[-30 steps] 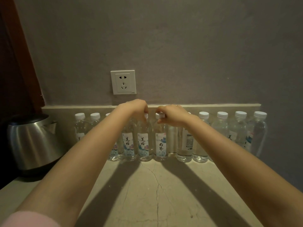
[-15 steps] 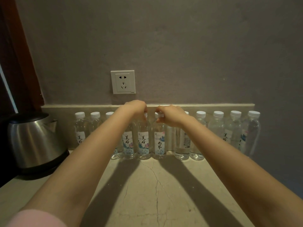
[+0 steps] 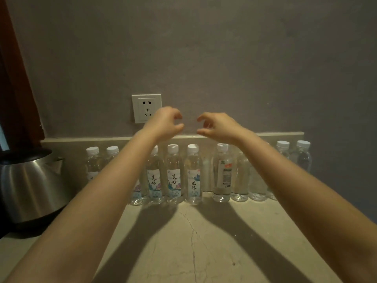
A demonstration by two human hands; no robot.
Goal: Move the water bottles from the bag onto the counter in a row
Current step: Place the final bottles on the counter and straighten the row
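Observation:
Several clear water bottles with white caps stand upright in a row against the low backsplash on the counter [image 3: 204, 242]. Two middle ones, a bottle with a blue label [image 3: 173, 176] and its neighbour [image 3: 193, 176], stand side by side. My left hand [image 3: 166, 124] hovers above the caps with fingers loosely curled and holds nothing. My right hand [image 3: 217, 127] hovers beside it, thumb and fingers apart, also empty. Both hands are clear of the bottles. My forearms hide parts of some bottles. No bag is in view.
A steel kettle [image 3: 30, 186] stands at the left end of the counter. A white wall socket [image 3: 146, 108] sits on the grey wall behind my left hand. The beige counter has a crack running down its middle.
Both hands have let go of the caps of the two middle bottles and risen above them. The bottles stay standing in the row.

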